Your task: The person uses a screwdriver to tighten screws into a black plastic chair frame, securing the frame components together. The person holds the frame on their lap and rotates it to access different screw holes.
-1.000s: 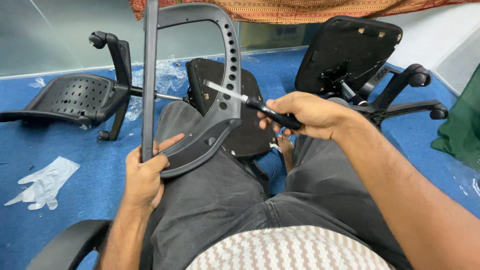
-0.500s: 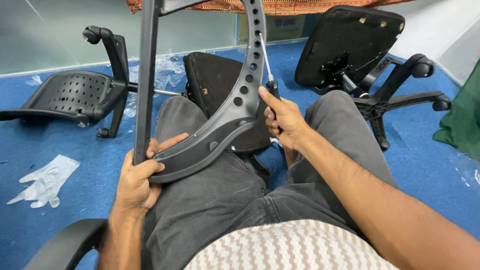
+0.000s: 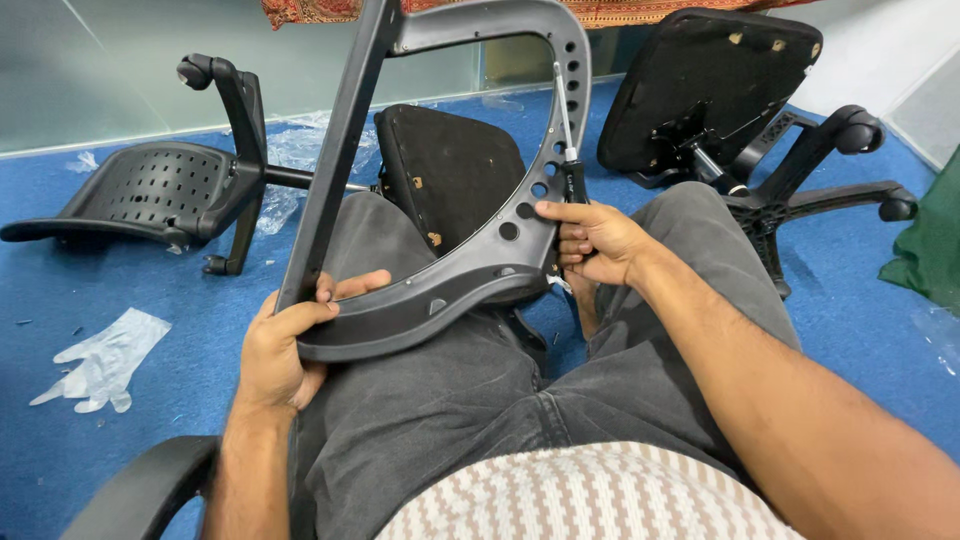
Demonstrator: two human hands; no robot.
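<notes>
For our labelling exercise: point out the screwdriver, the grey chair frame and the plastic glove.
screwdriver [image 3: 574, 180], head view, black handle above the fist.
grey chair frame [image 3: 420, 305], head view, lower curved bar.
plastic glove [image 3: 100, 358], head view, palm.

Chair frame [image 3: 430, 300] top cut off by the upper edge (screwdriver [image 3: 570, 150] handle hidden in fingers)

Bright, even indoor light from overhead; soft shadows under the chair parts, sharp focus, slight wide-angle bending at edges
</notes>
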